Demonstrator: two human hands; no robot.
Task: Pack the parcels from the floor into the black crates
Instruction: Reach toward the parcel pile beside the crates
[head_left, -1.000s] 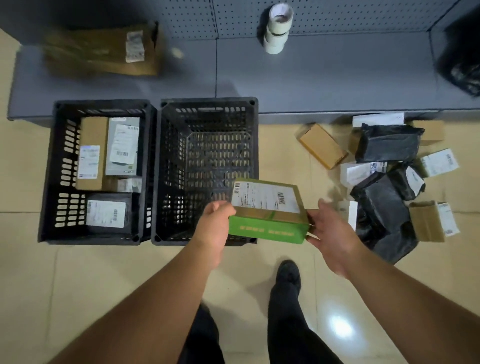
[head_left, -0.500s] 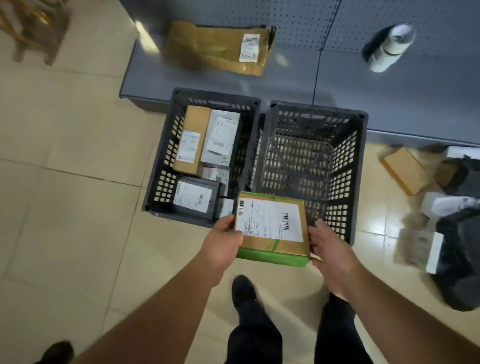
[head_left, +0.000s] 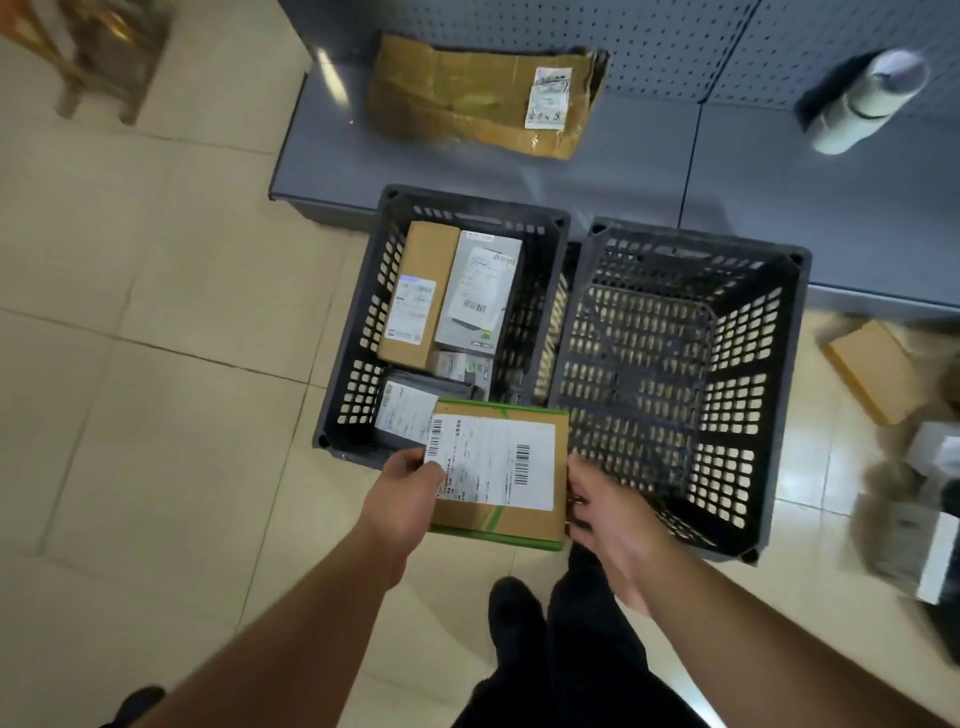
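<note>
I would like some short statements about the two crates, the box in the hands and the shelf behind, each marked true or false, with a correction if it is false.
1. Both hands hold the green-edged box: the left hand at its left side, the right hand at its right side. True.
2. The right crate is full of parcels. False: no parcel shows inside it; only its lattice floor is seen.
3. The left crate already contains several labelled parcels. True.
4. The held box rests on the floor of the right crate. False: it is in the air, over the near edges where the two crates meet.
5. A flattened brown carton lies on the grey shelf behind the crates. True.
</note>
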